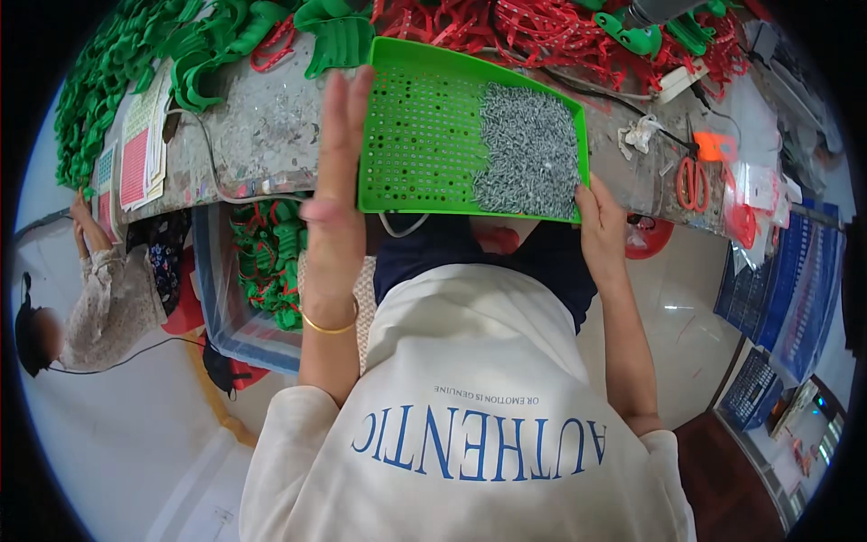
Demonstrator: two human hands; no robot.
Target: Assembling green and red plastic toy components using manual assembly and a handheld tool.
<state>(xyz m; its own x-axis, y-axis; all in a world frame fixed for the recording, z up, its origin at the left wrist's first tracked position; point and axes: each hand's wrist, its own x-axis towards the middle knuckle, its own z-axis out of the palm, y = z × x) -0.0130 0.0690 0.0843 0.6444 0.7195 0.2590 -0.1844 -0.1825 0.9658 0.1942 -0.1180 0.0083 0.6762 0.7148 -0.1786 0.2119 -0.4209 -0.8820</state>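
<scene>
Across table edge [262, 173] | green tray [415, 126] | right fingers [589, 206] clamped on rim | left fingers [336, 117] outstretched beside opposite rim

White shirt [506, 508] — large blue capital lettering [480, 443], upside down in view — one smaller printed line [488, 396] directly above.

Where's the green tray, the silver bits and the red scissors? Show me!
Green tray [420, 135]: head view, on its bare holey floor.
Silver bits [528, 151]: head view, middle of the pile.
Red scissors [693, 182]: head view, on the handles.
</scene>
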